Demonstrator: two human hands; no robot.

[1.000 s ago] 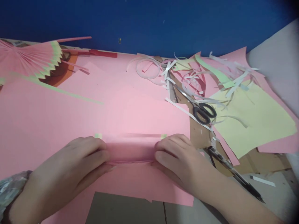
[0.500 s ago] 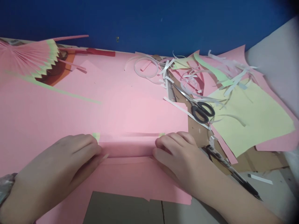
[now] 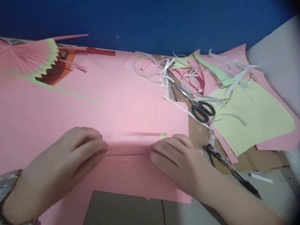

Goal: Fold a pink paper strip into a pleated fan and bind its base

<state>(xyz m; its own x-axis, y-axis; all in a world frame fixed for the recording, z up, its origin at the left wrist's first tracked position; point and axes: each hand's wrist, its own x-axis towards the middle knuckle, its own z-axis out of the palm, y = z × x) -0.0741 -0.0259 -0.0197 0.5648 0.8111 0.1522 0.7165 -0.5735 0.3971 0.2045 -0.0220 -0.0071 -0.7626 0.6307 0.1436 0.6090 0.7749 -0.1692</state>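
Two hands: left hand (image 3: 70,156) and right hand (image 3: 179,159), both bare, one at each end of the same folded pink paper (image 3: 128,148).
Left grip: thumb and fingers brought together, clamped on the paper's left end.
Right grip: fingers bunched side by side, clamped on the right end.
Folded pink paper: a narrow band lying crosswise between the hands, over a large pink sheet (image 3: 140,115); a straight line runs along its near edge, but I cannot tell how many layers it has.
Green tip (image 3: 163,135): at the band's far right corner, just beyond the right fingers; the left corner is hidden by the hand.
Step in hand: by my reading, folding the band and pressing a crease along its length.
Next move: calls, I judge, for equal pressure at both ends and edges kept in line, so the crease runs straight.
Risk: one hand leading the other could skew the fold.
Pleated fan (image 3: 30,57): pink with a zigzag green-yellow rim, far left, well apart from the hands.
Scissors (image 3: 196,104): black-handled, beyond the right hand, near a white paper strip (image 3: 177,105); untouched.
Pen (image 3: 234,172): near the right forearm, in neither hand.
Yellow sheet (image 3: 255,118): off to the right, partly over pink paper.
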